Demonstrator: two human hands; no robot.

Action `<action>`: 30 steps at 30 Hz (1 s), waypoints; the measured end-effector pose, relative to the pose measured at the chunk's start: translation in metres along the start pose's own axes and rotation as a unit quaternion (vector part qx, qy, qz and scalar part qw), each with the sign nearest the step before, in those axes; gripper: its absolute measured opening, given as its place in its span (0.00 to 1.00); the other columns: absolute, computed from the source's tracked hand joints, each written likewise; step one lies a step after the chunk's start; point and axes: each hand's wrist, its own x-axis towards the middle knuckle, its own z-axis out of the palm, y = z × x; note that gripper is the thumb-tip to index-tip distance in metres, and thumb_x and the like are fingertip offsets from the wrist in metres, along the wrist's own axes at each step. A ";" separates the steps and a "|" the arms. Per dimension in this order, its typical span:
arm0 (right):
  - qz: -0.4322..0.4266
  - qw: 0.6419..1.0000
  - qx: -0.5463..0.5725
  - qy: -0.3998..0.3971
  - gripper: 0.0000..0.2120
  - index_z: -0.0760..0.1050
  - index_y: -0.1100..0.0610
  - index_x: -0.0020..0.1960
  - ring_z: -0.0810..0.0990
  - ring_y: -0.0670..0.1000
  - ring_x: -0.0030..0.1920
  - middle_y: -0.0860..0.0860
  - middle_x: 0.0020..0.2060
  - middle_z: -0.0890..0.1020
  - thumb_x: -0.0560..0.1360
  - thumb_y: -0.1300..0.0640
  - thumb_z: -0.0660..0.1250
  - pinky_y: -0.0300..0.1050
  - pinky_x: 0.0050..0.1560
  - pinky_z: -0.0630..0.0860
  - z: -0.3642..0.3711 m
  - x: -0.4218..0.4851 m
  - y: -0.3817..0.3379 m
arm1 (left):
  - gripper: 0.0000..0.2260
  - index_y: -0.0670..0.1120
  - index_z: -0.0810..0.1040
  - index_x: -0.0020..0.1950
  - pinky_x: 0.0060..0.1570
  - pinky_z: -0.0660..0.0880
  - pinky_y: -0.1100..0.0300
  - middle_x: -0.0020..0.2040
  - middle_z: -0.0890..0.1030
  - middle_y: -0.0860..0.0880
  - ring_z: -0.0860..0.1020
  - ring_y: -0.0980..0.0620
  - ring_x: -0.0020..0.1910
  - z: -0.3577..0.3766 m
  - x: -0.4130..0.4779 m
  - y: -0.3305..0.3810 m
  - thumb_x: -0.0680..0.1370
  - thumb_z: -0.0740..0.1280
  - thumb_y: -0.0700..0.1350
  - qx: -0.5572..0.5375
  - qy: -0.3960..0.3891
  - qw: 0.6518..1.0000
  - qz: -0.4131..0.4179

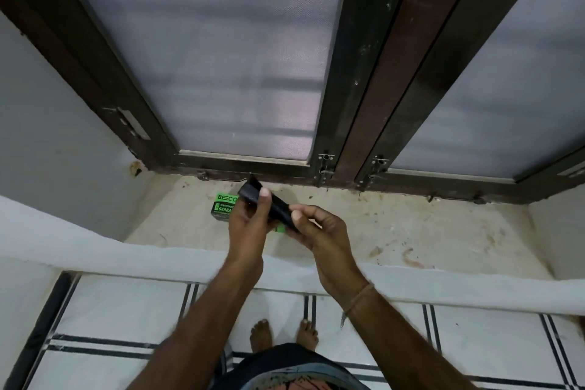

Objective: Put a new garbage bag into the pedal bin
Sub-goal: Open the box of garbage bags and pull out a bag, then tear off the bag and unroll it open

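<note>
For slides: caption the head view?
Left hand and right hand pinch a folded black garbage bag above a green box.

Head view, steeply downward, near windowsill (411,231)

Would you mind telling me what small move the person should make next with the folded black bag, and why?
Probably pull its two ends apart to unfold it. The black bag is a tight folded strip, pinched by the left hand at one end and the right hand at the other, above the green box on the sill; it cannot line a bin while folded.
</note>
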 end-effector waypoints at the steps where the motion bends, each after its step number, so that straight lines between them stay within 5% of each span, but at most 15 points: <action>1: 0.001 1.000 -0.022 0.000 0.10 0.82 0.63 0.59 0.85 0.53 0.54 0.60 0.53 0.87 0.80 0.61 0.70 0.51 0.58 0.83 0.003 -0.001 0.001 | 0.18 0.40 0.78 0.65 0.54 0.84 0.54 0.59 0.84 0.37 0.84 0.42 0.59 0.000 0.001 0.002 0.83 0.66 0.51 -0.013 -0.004 1.000 -0.003; 7: -0.006 0.996 -0.083 0.013 0.08 0.81 0.62 0.48 0.79 0.50 0.42 0.56 0.41 0.83 0.81 0.57 0.70 0.41 0.40 0.76 0.006 0.000 -0.007 | 0.15 0.41 0.81 0.65 0.57 0.82 0.47 0.59 0.85 0.39 0.83 0.40 0.62 -0.006 -0.001 -0.005 0.83 0.66 0.49 -0.030 -0.095 0.993 -0.066; 11: 0.082 0.995 -0.053 0.037 0.11 0.80 0.59 0.48 0.78 0.51 0.43 0.54 0.40 0.82 0.82 0.52 0.67 0.46 0.43 0.75 0.002 0.008 -0.012 | 0.14 0.45 0.80 0.63 0.55 0.81 0.46 0.54 0.87 0.44 0.84 0.43 0.56 0.001 -0.006 -0.005 0.86 0.59 0.51 -0.109 -0.081 0.984 -0.116; 15: 0.137 0.986 0.019 0.088 0.12 0.74 0.55 0.41 0.77 0.47 0.36 0.52 0.38 0.81 0.83 0.57 0.65 0.36 0.30 0.74 0.000 0.019 -0.017 | 0.20 0.45 0.78 0.70 0.60 0.79 0.49 0.62 0.85 0.45 0.83 0.46 0.62 0.003 -0.006 -0.008 0.84 0.61 0.55 -0.080 -0.094 0.986 -0.108; 20: 0.087 0.995 0.028 0.039 0.10 0.74 0.57 0.52 0.81 0.49 0.47 0.53 0.48 0.82 0.86 0.53 0.59 0.40 0.42 0.79 0.000 0.018 -0.022 | 0.22 0.39 0.76 0.70 0.47 0.81 0.55 0.57 0.86 0.41 0.85 0.46 0.52 -0.001 -0.006 -0.011 0.85 0.61 0.54 -0.048 -0.093 0.988 -0.117; 22: 0.043 0.999 -0.023 -0.011 0.14 0.76 0.60 0.54 0.80 0.48 0.48 0.52 0.47 0.81 0.84 0.49 0.63 0.42 0.46 0.76 0.000 0.014 -0.021 | 0.22 0.40 0.76 0.70 0.49 0.81 0.53 0.58 0.85 0.41 0.85 0.45 0.54 0.001 -0.008 -0.010 0.85 0.61 0.55 -0.035 -0.107 0.988 -0.107; 26: -0.027 0.991 -0.130 -0.011 0.12 0.79 0.67 0.51 0.78 0.48 0.42 0.53 0.39 0.80 0.81 0.57 0.70 0.41 0.45 0.75 0.000 0.015 -0.015 | 0.21 0.42 0.78 0.70 0.64 0.78 0.48 0.63 0.84 0.41 0.82 0.44 0.64 0.006 -0.014 -0.011 0.85 0.61 0.55 -0.029 -0.118 0.987 -0.108; 30: -0.020 0.988 -0.148 0.051 0.10 0.76 0.62 0.45 0.73 0.48 0.39 0.53 0.37 0.77 0.83 0.59 0.66 0.42 0.40 0.73 -0.006 0.019 -0.014 | 0.20 0.43 0.78 0.70 0.59 0.81 0.48 0.63 0.84 0.40 0.82 0.41 0.63 0.005 -0.016 -0.013 0.84 0.62 0.54 -0.034 -0.105 0.988 -0.108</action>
